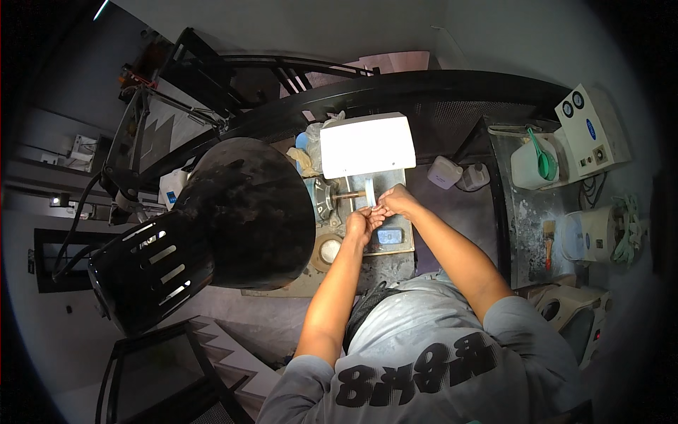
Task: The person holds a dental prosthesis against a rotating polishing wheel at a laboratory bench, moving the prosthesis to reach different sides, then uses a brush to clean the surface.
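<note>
My left hand (361, 223) and my right hand (398, 201) meet just in front of a pale wheel (369, 192). Both sets of fingers are closed in a pinch, and whatever they hold is too small to make out. The fingertips are close to the wheel's lower right edge; I cannot tell whether they touch it. A brown shaft (347, 195) joins the wheel to a grey motor (325, 201) at its left. Below my hands, a dark-rimmed box with a bluish face (390, 236) lies in a metal tray (407, 245).
A brightly lit white cover (367, 147) stands behind the wheel. The large black lamp (247, 212) fills the space left of the motor. A round dish (328, 250) sits near my left forearm. At right, a side bench holds a brush (549, 244) and a white container (531, 164).
</note>
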### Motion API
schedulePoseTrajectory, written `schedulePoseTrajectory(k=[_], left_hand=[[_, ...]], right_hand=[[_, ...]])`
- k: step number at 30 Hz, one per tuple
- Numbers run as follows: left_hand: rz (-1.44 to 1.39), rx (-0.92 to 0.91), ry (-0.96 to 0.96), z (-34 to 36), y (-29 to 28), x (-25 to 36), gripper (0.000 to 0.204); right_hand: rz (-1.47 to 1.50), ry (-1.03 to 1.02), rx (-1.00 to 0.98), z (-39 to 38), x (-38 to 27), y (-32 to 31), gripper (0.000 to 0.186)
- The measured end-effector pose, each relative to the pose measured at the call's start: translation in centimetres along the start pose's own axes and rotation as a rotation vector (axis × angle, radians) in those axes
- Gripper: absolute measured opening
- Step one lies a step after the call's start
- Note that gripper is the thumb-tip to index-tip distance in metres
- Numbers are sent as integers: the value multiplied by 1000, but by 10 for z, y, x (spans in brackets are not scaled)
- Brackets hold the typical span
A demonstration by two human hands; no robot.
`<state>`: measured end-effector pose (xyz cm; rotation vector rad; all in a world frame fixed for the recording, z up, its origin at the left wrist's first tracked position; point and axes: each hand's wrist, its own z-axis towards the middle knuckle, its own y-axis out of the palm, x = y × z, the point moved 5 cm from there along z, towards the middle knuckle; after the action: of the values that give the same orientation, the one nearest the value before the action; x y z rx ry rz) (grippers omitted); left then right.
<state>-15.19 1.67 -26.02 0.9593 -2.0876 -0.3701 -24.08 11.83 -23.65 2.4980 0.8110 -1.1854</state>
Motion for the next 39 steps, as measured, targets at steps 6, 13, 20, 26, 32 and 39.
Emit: schedulePoseTrajectory(k=[6,13,20,26,32,39], left_hand=[[-6,-4,-7,4,-2,-1,23],[-21,11,-18,6,-5,-2,23],[2,17,-12,4,-4,1,25],[20,33,-22,6,-5,-1,26],[-1,-15,-45,10,-8,-1,28],[-2,22,-58,10,-7,-1,29]], right_hand=[[10,4,11,2,1,-1,12],[7,32,27,6,3,-2,12],[-17,24,9,9,4,0,12],[6,49,36,4,2,-1,12],[6,52,55,1,-3,3,13],[-19,68,98,11,5,0,13]])
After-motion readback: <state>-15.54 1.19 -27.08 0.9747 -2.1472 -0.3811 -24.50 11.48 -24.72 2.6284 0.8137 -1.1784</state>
